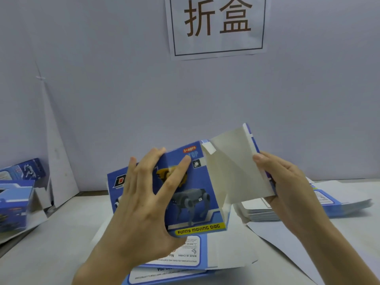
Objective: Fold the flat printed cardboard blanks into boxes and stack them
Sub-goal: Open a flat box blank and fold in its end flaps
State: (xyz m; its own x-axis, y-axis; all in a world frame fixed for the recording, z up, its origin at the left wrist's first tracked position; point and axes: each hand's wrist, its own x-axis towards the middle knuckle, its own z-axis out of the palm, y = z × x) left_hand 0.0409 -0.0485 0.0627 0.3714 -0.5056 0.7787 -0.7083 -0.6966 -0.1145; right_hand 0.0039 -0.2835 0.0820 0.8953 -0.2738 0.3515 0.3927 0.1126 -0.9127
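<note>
A blue printed cardboard blank [197, 194], showing a grey robot dog and the words "Funny Moving Dog", is held up above the table, half opened. My left hand [144, 202] grips its printed front, fingers spread over the face and thumb under the lower edge. My right hand [287, 182] holds the white inner side panel [236, 171], which is bent outward to the right. Flat blanks [174, 270] lie on the table under my hands. Folded blue boxes [14, 200] are stacked at the left edge.
A pile of flat blanks [339, 202] lies on the table at the right. A white paper sheet [283, 239] is under it. A grey wall with a printed sign [218, 25] stands behind, and a white board [55, 157] leans at the left.
</note>
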